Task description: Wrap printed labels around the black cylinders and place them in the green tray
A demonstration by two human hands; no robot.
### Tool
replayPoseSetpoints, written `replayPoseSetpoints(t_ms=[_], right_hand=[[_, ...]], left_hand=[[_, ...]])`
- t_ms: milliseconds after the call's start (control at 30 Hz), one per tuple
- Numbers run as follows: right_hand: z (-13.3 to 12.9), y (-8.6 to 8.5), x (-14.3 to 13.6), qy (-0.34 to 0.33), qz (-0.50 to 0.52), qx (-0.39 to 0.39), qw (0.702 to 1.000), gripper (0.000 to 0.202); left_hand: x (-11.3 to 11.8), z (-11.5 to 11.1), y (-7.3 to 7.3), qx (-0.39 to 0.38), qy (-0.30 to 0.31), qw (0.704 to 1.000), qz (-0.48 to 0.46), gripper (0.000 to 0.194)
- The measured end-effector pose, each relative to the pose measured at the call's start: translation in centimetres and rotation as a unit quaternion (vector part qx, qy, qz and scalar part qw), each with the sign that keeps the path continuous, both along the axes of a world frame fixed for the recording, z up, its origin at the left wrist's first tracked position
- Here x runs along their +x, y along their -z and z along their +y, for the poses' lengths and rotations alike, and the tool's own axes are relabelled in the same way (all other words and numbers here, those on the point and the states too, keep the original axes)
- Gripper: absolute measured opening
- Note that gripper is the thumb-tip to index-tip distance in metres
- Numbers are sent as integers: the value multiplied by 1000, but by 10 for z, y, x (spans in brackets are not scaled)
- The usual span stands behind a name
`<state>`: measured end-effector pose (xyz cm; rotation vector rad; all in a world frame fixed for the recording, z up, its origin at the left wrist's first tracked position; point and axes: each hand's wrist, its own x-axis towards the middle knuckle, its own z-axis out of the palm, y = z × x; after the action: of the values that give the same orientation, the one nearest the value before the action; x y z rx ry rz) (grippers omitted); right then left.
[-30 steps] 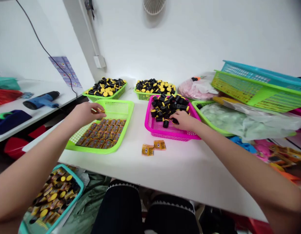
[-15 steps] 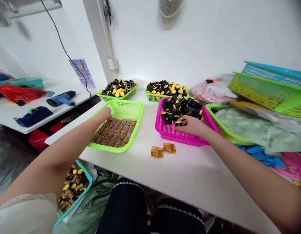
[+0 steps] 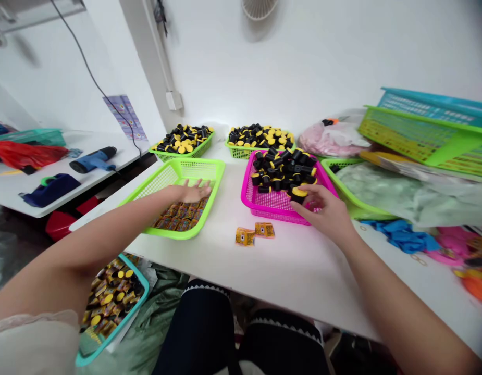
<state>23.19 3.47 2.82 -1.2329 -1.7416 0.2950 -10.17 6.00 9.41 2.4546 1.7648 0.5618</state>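
My left hand (image 3: 195, 191) reaches over the green basket (image 3: 219, 174) with its fingers stretched out and nothing in them. Beneath it, rows of orange-labelled cylinders (image 3: 182, 213) lie packed in that basket. At the front right of the magenta basket (image 3: 260, 209), my right hand (image 3: 322, 208) pinches a black bottle with a yellow cap (image 3: 298, 195) between thumb and fingers. Many similar black-and-yellow bottles (image 3: 283, 166) are heaped loosely inside the magenta basket. Two orange printed labels (image 3: 245, 237) lie on the white table (image 3: 287, 265) in front of it.
Two green baskets of black-and-yellow bottles (image 3: 260, 136) stand against the wall. Stacked baskets (image 3: 424, 135) and a bag (image 3: 412, 195) crowd the right side. A teal basket (image 3: 141, 297) of labelled pieces sits low at left. A blue heat gun (image 3: 94, 160) rests on the side table.
My left hand has moved right across the green basket and its fingers now show spread. My right hand has lifted a bottle slightly from the magenta basket, toward me. The view has shifted slightly.
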Motion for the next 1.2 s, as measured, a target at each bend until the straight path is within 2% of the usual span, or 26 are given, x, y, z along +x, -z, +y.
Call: replayPoseSetpoints(t_ms=[100,167,233,300,400,433,500,600,700,867,967,1100,1167,1200], right_hand=[[-5,2,1,-23,59,36,997,39],[-9,3,2,-28,89,58,994,38],[-11,5,3,-21,93,65,993,40],[-13,8,3,1,72,59,996,42],[-13,11,2,31,13,53,998,41],[-14,12,1,34,-6,55,998,40],[-14,12,0,31,-30,60,997,39],[-15,11,0,21,-44,66,997,37],[-14,11,1,8,-44,74,996,35],[-13,14,3,-5,-33,98,995,31],[-14,13,1,1,4,108,994,31],[-16,12,-4,-21,93,102,990,39],[-16,13,-7,-41,131,98,986,51],[-16,13,-7,-50,138,93,985,54]], left_hand=[[9,-24,-17,13,36,999,1,50],[17,-48,-15,32,92,995,4,45],[29,-73,5,39,185,982,31,42],[41,-93,39,19,289,952,99,42],[54,-104,90,2,266,945,191,42],[56,-104,101,0,259,941,216,43],[57,-103,111,13,261,929,263,48],[55,-103,102,48,264,915,302,56],[53,-104,89,33,276,924,261,57],[46,-96,80,-95,227,965,91,50],[49,-91,64,-107,199,973,-40,40],[74,-83,33,-30,201,962,-181,22],[92,-74,29,-39,208,945,-249,12],[101,-68,31,-58,207,934,-284,9]])
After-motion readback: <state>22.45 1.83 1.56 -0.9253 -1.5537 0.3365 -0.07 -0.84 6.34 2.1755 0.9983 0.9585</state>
